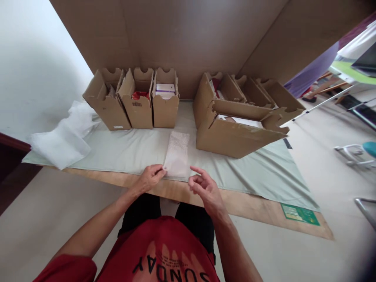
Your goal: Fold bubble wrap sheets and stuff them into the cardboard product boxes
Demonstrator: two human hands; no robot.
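A pale bubble wrap bag (178, 154) lies flat on the cloth at the table's front edge, its long side pointing away from me. My left hand (151, 177) pinches the bag's near left corner between thumb and fingertips. Just off the near right corner hovers my right hand (204, 186), forefinger stretched out and the other fingers loosely curled, with nothing in it. Whether anything is inside the bag I cannot tell.
Three cardboard file boxes (164, 111) stand at the back left, holding small packages. Several more, one set crosswise in front (232, 135), stand at the right. Crumpled bubble wrap (63, 141) lies at the left end. A tall cardboard panel (182, 43) rises behind.
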